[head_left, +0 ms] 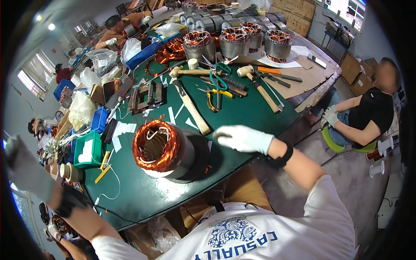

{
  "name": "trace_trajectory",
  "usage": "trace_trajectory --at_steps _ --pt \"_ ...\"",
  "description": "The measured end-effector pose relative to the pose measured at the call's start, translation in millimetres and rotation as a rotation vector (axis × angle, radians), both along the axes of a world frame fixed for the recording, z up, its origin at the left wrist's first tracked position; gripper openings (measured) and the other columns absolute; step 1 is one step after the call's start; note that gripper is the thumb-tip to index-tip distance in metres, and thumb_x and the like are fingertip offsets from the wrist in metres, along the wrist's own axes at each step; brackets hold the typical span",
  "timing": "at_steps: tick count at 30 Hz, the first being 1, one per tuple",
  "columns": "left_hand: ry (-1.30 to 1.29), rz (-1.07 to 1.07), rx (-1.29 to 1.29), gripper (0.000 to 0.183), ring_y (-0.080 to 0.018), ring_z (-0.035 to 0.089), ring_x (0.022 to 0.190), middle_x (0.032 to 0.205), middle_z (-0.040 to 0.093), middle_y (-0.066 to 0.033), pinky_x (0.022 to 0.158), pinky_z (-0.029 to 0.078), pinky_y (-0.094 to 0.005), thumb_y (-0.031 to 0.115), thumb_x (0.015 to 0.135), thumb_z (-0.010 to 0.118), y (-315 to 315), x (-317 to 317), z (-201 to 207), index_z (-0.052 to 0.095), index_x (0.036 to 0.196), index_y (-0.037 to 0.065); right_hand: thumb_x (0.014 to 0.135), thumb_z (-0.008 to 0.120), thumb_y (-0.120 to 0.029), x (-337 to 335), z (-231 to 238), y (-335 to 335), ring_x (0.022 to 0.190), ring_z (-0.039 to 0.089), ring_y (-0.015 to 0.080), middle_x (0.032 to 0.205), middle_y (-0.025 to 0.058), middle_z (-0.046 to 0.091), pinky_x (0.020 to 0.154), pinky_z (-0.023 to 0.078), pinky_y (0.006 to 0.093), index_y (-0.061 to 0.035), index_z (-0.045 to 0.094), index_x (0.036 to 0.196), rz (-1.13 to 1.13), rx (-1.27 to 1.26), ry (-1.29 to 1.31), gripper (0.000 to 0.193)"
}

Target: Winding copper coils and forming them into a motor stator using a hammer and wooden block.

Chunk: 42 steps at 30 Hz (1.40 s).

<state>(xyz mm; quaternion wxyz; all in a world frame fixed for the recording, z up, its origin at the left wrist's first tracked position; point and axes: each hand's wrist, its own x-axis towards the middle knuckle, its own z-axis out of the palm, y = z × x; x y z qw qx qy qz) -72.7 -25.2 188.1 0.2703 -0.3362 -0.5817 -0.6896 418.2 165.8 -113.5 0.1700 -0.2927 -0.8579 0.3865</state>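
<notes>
A motor stator (185, 152) stands on the green table in front of me, with a thick ring of copper windings (145, 162) at its open top and white cord lying across it. My right hand (242, 138), in a white glove, hovers to the right of the stator. Its fingers stretch toward the end of a long tool with a pale wooden handle (197, 115), and I see nothing in them. Far over on the left, my gloved left hand (26, 167) is raised beyond the table edge. Motion blurs it, so its fingers and any contents cannot be made out.
Past the stator lie a white-headed mallet (264, 93), yellow-black pliers (212, 102), green-handled scissors (216, 80) and a metal frame (147, 97). Several wound stators (234, 45) stand behind. A green bin (86, 149) sits left. A person in black (368, 110) sits at right.
</notes>
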Motion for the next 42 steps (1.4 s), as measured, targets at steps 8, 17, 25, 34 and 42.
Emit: trace_trajectory --at_steps 8,17,25,34,42 --pt "-0.262 -0.735 -0.774 0.038 -0.0145 0.061 0.1 0.111 0.065 -0.0066 0.089 0.05 -0.0312 0.009 0.1 0.059 2 141 -284 0.056 0.137 0.0 0.098 0.056 -0.035 -44 -35 112 0.102 0.07 0.0339 0.107 0.0178 0.072 0.087 0.054 0.05 -0.0103 0.065 0.125 -0.533 0.533 -0.372 0.038" --pt "-0.37 -0.59 -0.75 0.025 -0.0196 0.066 0.096 0.104 0.069 -0.0107 0.092 0.051 -0.0318 0.001 0.098 0.058 -34 159 -370 0.063 0.122 -0.004 0.096 0.058 -0.014 -9 14 131 0.064 0.043 0.0095 0.074 -0.002 0.048 0.057 0.035 0.0239 -0.0083 0.06 0.135 -0.203 -1.034 0.825 0.04" --pt "-0.796 -0.946 -0.864 0.032 -0.0135 0.064 0.1 0.112 0.069 -0.0081 0.094 0.052 -0.0297 0.006 0.103 0.057 -37 114 -335 0.06 0.133 -0.006 0.102 0.058 -0.015 20 22 -56 0.097 0.065 0.0233 0.126 0.0175 0.063 0.078 0.056 0.0336 -0.0207 0.038 0.156 -0.389 -1.325 0.999 0.058" --pt "-0.148 -0.91 -1.106 0.028 -0.0137 0.065 0.1 0.104 0.069 -0.0056 0.093 0.052 -0.0302 0.014 0.107 0.055 116 45 -269 0.062 0.127 -0.004 0.11 0.043 -0.015 38 21 -72 0.061 0.044 0.0017 0.08 -0.0022 0.057 0.053 0.035 0.0166 -0.0005 0.058 0.133 -0.639 -0.755 0.428 0.031" --pt "0.491 -1.01 -1.207 0.045 -0.0348 0.068 0.11 0.12 0.072 -0.0166 0.098 0.052 -0.0411 0.019 0.089 0.077 250 100 -315 0.067 0.13 0.005 0.099 0.054 -0.008 22 -53 -6 0.09 0.063 0.0335 0.098 0.013 0.064 0.08 0.051 0.0433 -0.0098 0.063 0.128 -0.751 0.491 -0.31 0.031"
